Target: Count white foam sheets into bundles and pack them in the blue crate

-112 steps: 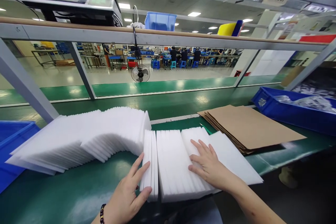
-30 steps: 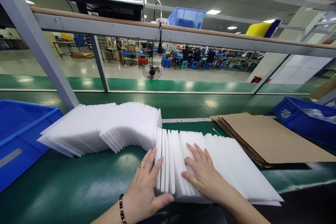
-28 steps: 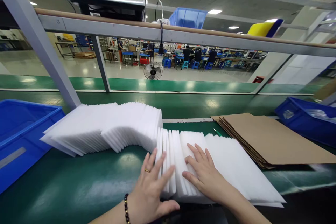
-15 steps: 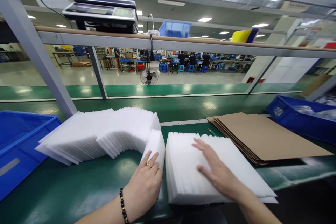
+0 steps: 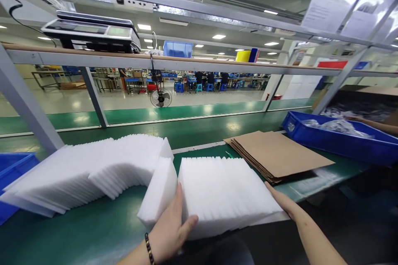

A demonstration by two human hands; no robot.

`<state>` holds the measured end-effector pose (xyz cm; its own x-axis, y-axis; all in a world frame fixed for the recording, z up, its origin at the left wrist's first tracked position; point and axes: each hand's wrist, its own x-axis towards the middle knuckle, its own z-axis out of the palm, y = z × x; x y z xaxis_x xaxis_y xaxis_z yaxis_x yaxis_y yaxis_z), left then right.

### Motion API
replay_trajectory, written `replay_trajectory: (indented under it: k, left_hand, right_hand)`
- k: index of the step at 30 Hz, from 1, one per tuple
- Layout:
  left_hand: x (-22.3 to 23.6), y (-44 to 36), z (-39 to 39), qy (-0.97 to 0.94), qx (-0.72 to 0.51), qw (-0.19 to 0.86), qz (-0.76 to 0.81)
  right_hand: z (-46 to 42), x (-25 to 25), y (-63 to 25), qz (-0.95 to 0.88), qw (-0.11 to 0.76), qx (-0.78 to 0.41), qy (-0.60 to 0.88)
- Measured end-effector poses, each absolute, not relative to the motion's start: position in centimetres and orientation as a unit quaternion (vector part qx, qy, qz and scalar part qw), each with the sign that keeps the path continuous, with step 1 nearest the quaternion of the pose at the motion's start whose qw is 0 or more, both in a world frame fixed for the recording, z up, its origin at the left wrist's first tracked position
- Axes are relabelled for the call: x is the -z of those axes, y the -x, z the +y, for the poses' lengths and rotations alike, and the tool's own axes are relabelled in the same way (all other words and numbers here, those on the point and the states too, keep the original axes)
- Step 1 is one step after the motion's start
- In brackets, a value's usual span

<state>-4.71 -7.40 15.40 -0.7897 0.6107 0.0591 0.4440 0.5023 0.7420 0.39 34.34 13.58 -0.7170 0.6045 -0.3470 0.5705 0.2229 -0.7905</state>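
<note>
A block of white foam sheets (image 5: 224,190) stands on edge at the front of the green table. My left hand (image 5: 171,227) presses against its left end, fingers in the gap and thumb over the front corner. At the opposite end, my right hand (image 5: 281,201) is against the outermost sheet, its fingers partly hidden. Together both hands hold the block between them. Just left of my left hand leans a smaller group of foam sheets (image 5: 159,192). A long curved row of similar foam sheets (image 5: 102,161) stretches farther left.
Flat brown cardboard sheets (image 5: 276,153) lie to the right, with a green pen-like tool (image 5: 229,155) beside them. Blue bins (image 5: 338,143) flank the table. A shelf rail (image 5: 199,64) with a scale (image 5: 93,31) crosses above. Another person's arm (image 5: 376,125) shows far right.
My right hand has moved from above the block to its right end. My left hand has shifted from the smaller foam group to the block's left end. The view has swung right.
</note>
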Motion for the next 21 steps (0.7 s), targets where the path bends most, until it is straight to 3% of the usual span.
replay_trajectory:
  k: [6, 12, 18, 21]
  left_hand:
    - [-13.0, 7.5, -7.1, -0.165, -0.606, 0.165, 0.761]
    - [-13.9, 8.9, -7.6, -0.117, -0.650, 0.213, 0.720]
    - [-14.7, 9.3, -6.0, -0.221, -0.698, 0.218, 0.646]
    - [-15.0, 9.1, -5.5, -0.230, -0.714, 0.218, 0.624]
  right_hand:
    - [33.2, -16.9, 0.8, -0.721, -0.126, -0.642, 0.226]
    - [28.8, -19.7, 4.2, -0.839, -0.129, -0.493, 0.192]
    - [25.9, -18.6, 5.1, -0.809, -0.188, -0.533, 0.163]
    - [25.7, -18.5, 3.9, -0.805, -0.163, -0.554, 0.136]
